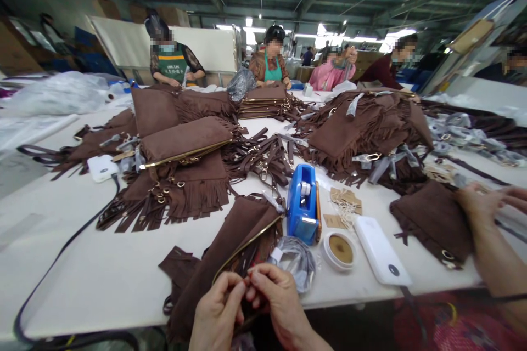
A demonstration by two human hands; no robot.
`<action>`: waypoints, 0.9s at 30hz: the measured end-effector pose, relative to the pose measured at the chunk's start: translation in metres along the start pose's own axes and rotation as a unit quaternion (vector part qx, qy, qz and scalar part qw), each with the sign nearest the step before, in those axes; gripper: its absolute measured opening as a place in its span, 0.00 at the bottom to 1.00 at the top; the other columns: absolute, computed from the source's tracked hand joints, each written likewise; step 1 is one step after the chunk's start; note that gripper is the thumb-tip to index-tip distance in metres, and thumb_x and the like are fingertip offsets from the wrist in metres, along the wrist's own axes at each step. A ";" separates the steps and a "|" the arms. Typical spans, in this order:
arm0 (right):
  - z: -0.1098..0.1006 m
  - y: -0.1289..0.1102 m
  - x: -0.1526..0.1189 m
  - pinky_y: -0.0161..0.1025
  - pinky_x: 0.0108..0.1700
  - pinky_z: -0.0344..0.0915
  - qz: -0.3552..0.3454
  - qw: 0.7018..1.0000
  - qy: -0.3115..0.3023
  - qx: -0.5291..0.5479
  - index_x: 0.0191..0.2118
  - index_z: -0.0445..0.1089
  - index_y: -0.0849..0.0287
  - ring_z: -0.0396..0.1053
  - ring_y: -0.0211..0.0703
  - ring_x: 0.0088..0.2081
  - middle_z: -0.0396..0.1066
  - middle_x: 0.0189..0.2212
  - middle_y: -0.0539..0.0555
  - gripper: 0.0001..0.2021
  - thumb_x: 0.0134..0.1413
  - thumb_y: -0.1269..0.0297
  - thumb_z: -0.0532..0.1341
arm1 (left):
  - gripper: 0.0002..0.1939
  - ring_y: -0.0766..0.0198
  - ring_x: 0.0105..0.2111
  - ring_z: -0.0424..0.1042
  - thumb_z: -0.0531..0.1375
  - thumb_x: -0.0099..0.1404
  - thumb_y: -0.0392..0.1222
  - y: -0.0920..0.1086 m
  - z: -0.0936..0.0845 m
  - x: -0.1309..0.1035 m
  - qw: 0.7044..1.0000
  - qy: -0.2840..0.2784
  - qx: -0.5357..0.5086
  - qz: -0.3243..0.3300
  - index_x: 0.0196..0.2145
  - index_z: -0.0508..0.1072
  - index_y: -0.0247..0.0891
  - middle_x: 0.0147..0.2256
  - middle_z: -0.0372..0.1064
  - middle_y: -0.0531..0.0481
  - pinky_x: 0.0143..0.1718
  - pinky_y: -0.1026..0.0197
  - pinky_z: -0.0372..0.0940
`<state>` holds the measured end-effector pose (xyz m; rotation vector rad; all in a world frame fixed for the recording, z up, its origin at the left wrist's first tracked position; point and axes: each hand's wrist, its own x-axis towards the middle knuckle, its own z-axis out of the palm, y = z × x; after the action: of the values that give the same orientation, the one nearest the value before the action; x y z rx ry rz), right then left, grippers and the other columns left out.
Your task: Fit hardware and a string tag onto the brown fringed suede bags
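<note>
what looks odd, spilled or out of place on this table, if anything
Nothing looks clearly spilled or damaged. The untidiest spot is beside the blue tape dispenser, where brown card tags lie with their pale strings tangled. The dark brown bag by the left hand and right hand lies slantwise, probably just from handling.

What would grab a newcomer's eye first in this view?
Probably the bright blue tape dispenser, standing near the middle of the white table. Beyond it, to both sides, rise heaps of brown fringed bags. At the near edge, the left hand and right hand nearly meet beside a gold-zipped bag.
</note>
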<state>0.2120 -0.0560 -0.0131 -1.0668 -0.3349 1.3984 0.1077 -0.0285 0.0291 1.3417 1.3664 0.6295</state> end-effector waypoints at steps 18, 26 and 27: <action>-0.006 0.004 0.002 0.26 0.18 0.50 -0.013 1.000 -0.003 0.023 0.32 0.70 0.64 0.58 0.28 0.17 0.68 0.21 0.49 0.18 0.44 0.52 0.66 | 0.13 0.67 0.26 0.70 0.53 0.59 0.51 -0.031 -0.003 0.007 0.988 -0.018 0.108 0.109 0.30 0.73 0.43 0.26 0.71 0.55 0.28 0.71 0.62; -0.008 0.003 0.002 0.27 0.18 0.45 0.014 1.000 -0.012 -0.004 0.29 0.69 0.63 0.52 0.28 0.16 0.63 0.17 0.47 0.19 0.42 0.50 0.66 | 0.12 0.69 0.23 0.70 0.52 0.61 0.50 -0.031 -0.001 0.006 0.975 0.003 0.164 0.149 0.30 0.72 0.45 0.24 0.71 0.57 0.23 0.72 0.60; -0.009 0.002 0.002 0.27 0.18 0.45 0.018 1.000 -0.017 -0.009 0.29 0.69 0.63 0.51 0.28 0.16 0.62 0.15 0.46 0.19 0.42 0.50 0.66 | 0.12 0.68 0.23 0.70 0.51 0.62 0.49 -0.032 -0.001 0.007 0.973 0.004 0.169 0.154 0.30 0.72 0.45 0.24 0.71 0.57 0.23 0.72 0.60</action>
<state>0.2174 -0.0586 -0.0202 -1.0687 -0.3543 1.4501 0.0963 -0.0294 -0.0017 1.8518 1.3227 0.6250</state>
